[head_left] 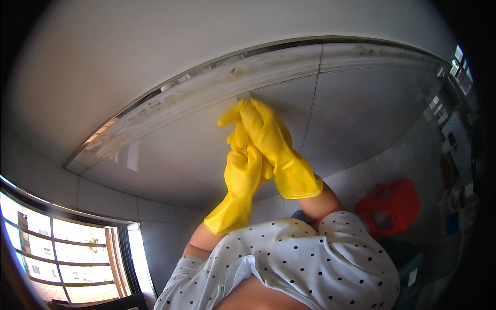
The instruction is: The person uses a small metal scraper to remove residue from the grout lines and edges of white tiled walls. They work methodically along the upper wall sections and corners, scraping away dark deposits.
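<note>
Right hand (268,132) and left hand (242,173), in 2 yellow gloves (298,178), are together and touching, right nearer the patterned border (222,76). Whether either clamps anything cannot be told. A small grey flat piece (243,96) shows at the right fingertips, by the border's lower edge.

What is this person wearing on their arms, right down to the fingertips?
The left grip and right grip each wear a plain yellow glove with a wide, flared cuff. Above, a bare stretch of arm meets a white sleeve with dark dots. I see no cables.
</note>
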`<state>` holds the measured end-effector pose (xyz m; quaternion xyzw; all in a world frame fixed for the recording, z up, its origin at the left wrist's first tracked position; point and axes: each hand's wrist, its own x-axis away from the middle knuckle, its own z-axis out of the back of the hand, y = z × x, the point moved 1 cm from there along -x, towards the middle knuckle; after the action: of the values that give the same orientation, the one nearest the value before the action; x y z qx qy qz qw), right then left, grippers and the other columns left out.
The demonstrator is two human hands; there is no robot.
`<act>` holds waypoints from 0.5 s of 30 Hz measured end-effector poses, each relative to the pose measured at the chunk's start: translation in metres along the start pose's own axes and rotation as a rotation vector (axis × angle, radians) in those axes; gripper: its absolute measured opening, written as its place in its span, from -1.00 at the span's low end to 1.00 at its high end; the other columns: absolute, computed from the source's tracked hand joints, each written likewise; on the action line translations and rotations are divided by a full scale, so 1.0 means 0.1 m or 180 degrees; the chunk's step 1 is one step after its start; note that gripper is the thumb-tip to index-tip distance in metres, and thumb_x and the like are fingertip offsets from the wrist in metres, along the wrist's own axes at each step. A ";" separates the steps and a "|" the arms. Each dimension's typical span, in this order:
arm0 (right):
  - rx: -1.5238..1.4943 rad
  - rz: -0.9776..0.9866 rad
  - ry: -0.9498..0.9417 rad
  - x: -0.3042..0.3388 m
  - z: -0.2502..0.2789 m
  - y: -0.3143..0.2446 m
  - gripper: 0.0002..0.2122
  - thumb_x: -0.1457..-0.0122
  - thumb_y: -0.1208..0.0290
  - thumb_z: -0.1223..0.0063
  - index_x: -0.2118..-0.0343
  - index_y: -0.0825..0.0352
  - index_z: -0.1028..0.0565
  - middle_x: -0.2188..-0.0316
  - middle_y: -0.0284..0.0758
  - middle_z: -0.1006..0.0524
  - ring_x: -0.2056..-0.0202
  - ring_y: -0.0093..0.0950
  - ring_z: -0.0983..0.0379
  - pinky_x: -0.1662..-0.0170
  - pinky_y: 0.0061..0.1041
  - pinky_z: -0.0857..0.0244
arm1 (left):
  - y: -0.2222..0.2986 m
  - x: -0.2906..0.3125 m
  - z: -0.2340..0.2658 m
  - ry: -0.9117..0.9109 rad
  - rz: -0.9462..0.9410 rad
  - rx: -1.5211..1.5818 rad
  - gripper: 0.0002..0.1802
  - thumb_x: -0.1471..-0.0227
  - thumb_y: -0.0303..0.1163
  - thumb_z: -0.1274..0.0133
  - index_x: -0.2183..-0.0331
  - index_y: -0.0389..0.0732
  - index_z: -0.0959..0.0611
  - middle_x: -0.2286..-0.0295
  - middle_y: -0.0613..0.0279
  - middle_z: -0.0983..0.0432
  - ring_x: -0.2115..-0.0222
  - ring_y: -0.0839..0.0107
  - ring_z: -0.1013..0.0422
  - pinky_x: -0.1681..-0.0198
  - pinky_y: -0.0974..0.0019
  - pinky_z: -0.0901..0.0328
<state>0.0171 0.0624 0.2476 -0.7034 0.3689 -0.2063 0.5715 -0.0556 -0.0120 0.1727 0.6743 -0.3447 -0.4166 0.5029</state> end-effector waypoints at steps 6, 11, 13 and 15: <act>0.0203 -0.0173 0.0141 0.07 -0.02 -0.09 -0.53 -0.42 -0.04 0.16 0.24 0.32 -0.60 0.61 -0.39 -0.45 0.43 -0.52 -0.48 0.34 -0.50 -0.36 | -0.02 0.04 -0.06 0.0036 0.0071 0.0127 -0.63 -0.40 -0.06 0.11 0.05 -0.16 -0.49 0.66 0.37 -0.39 0.76 0.60 -0.20 0.70 0.46 -0.06; 0.0185 0.0185 -0.0030 0.04 0.06 0.04 -0.54 -0.42 -0.03 0.16 0.24 0.32 -0.60 0.62 -0.40 -0.44 0.44 -0.51 -0.48 0.33 -0.50 -0.37 | 0.09 0.07 -0.14 0.0162 0.0237 0.0086 -0.62 -0.40 -0.06 0.11 0.03 -0.17 -0.48 0.66 0.36 -0.40 0.76 0.59 -0.21 0.70 0.45 -0.07; 0.0170 0.0032 0.0039 0.06 0.04 -0.03 -0.54 -0.42 -0.03 0.17 0.23 0.33 -0.60 0.63 -0.40 -0.44 0.44 -0.51 -0.48 0.33 -0.50 -0.37 | 0.13 0.03 -0.10 0.0039 0.0190 0.0035 -0.61 -0.39 -0.05 0.10 0.01 -0.16 -0.48 0.65 0.36 -0.40 0.76 0.60 -0.21 0.70 0.45 -0.07; 0.0143 -0.0072 0.0098 0.04 0.00 -0.06 -0.53 -0.42 -0.02 0.18 0.23 0.33 -0.59 0.63 -0.40 -0.44 0.45 -0.51 -0.48 0.32 -0.49 -0.37 | 0.12 0.02 -0.09 0.0007 0.0215 0.0040 -0.60 -0.39 -0.04 0.09 0.00 -0.16 -0.48 0.65 0.37 -0.40 0.76 0.61 -0.21 0.70 0.46 -0.07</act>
<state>0.0210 0.0598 0.2534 -0.6912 0.3649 -0.2318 0.5790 -0.0476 -0.0135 0.1855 0.6659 -0.3693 -0.3964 0.5129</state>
